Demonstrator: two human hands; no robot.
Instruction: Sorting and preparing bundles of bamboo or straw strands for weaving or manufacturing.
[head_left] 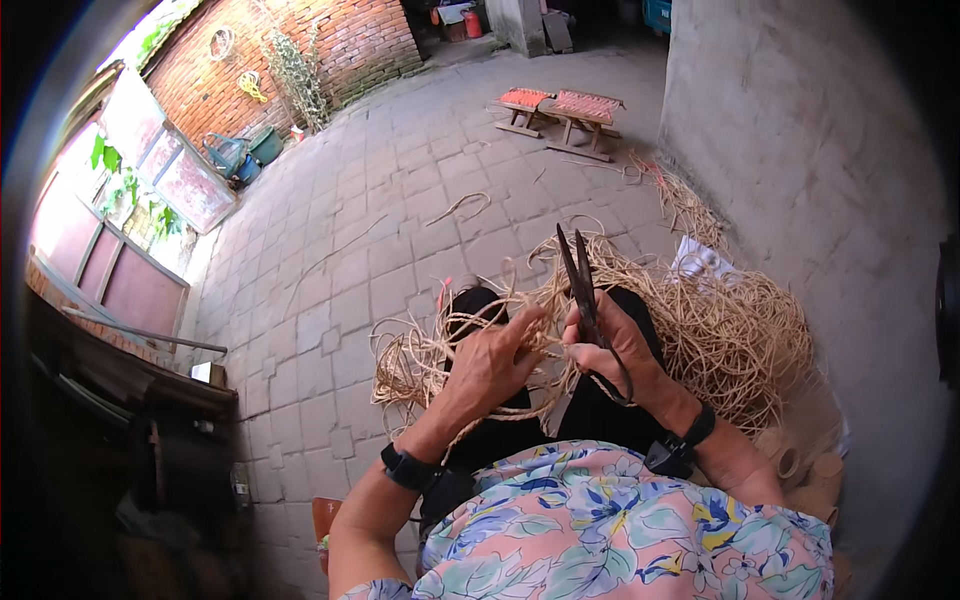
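Across my lap lies a loose bundle of tan straw-like cord (408,375), with strands running between my hands. My left hand (495,362) has its fingers bent and closed around some of this cord. In my right hand (622,345) is a pair of dark metal scissors (577,270). Their blades point up and away from me, slightly parted, and a handle loop hangs below the palm. My right thumb and fingertips are close to the cord, but whether they also pinch a strand I cannot tell. A large tangled heap of the cord (745,340) spreads out to my right.
Two low wooden stools (583,106) with woven red tops stand ahead on the paved floor (340,260). A grey wall (810,150) rises on the right. Cardboard tubes (822,478) sit by my right elbow. Loose cord pieces (462,205) lie on the paving. Dark furniture (130,420) stands at left.
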